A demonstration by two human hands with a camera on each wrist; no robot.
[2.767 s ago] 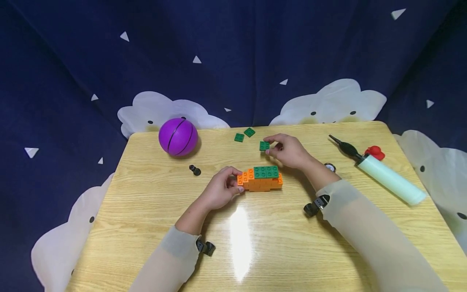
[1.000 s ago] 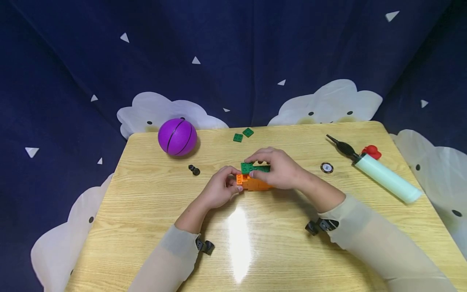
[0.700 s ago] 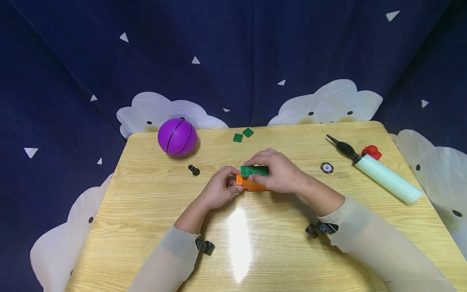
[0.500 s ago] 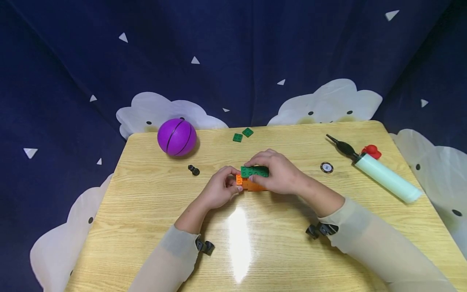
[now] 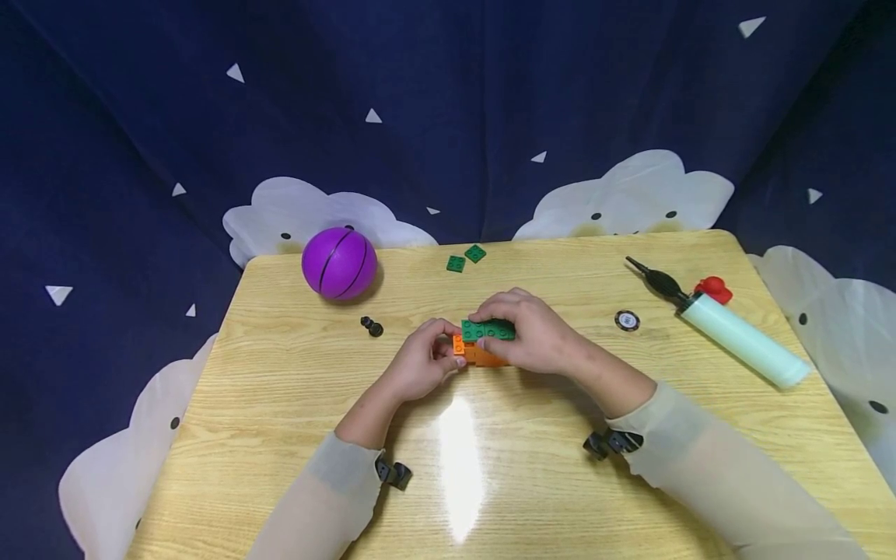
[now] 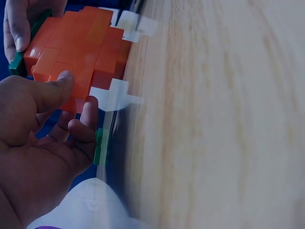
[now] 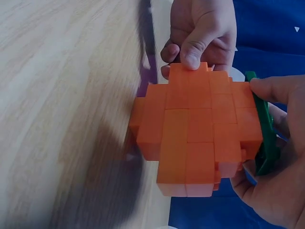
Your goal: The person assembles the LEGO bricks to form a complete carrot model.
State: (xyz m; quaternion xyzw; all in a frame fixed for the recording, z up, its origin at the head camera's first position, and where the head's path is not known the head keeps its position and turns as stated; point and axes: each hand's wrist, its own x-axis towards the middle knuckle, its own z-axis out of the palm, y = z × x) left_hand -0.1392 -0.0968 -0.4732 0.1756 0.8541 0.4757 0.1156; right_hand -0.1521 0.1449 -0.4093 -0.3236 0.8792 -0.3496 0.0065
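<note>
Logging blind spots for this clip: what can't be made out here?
- Head view: the right hand covers the right end of the orange block build.
- Wrist views: green plates show edge-on only, studs hidden.
- Head view: small round disc, markings too small to read.

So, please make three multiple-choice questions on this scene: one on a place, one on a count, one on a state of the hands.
1. Where does the purple ball lie on the table?
A. far left corner
B. near right corner
C. between the hands

2. How many loose green plates lie at the far edge?
A. none
B. two
C. five

3. What does the right hand do?
A. rests flat on the table
B. holds the pump
C. presses green plates onto the orange block

Answers:
1 A, it sits far and left of the left hand.
2 B, two squares lie there.
3 C, its fingers curl round the green top.
</note>
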